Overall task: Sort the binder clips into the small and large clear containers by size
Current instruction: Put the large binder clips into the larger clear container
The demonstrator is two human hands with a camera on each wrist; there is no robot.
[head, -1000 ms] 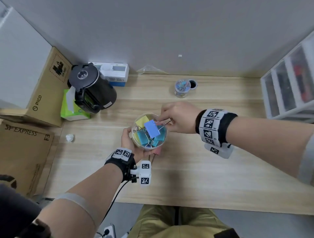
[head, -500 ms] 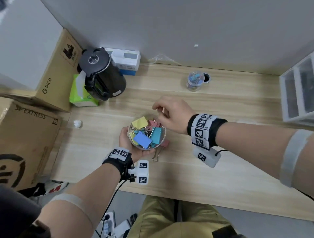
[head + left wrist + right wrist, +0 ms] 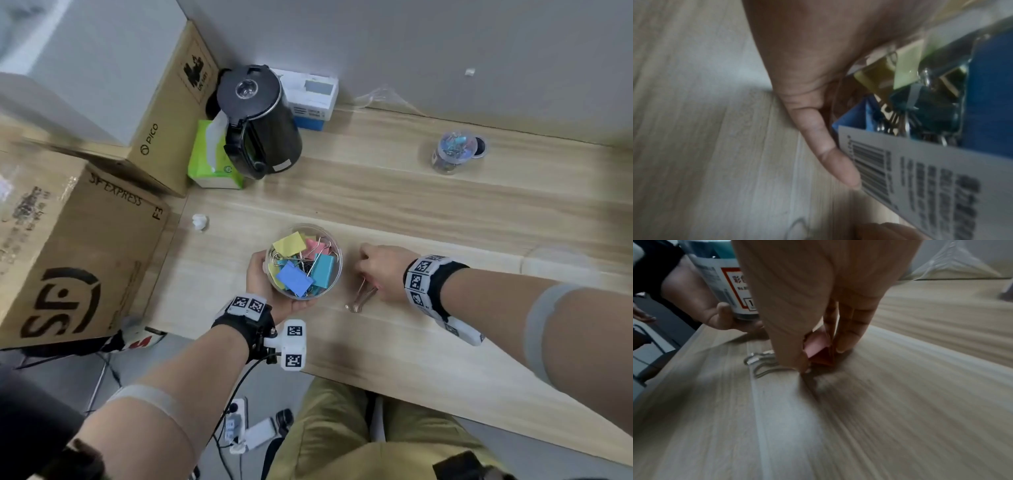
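My left hand (image 3: 270, 291) grips the large clear container (image 3: 334, 274), held just above the desk's near left part. It holds several big binder clips: yellow, pink, teal and blue (image 3: 294, 278). The left wrist view shows my thumb (image 3: 824, 151) against its barcode label (image 3: 920, 170). Just right of it, my right hand (image 3: 380, 270) is down on the desk, pinching a pink binder clip (image 3: 816, 345) between thumb and fingers; its wire handles (image 3: 361, 299) lie toward the desk's front edge. The small clear container (image 3: 452, 152) with small clips stands far back right, its lid (image 3: 479, 145) beside it.
A black kettle (image 3: 260, 123), a green tissue pack (image 3: 212, 154) and a white-blue box (image 3: 311, 99) stand at the back left. Cardboard boxes (image 3: 78, 253) flank the desk's left edge. A small white object (image 3: 199, 222) lies near them. Crumpled clear plastic (image 3: 380, 99) lies by the wall.
My right hand let the blue clip drop into the large container, then moved right and down to the desk and took hold of the pink clip. The left hand kept holding the container.
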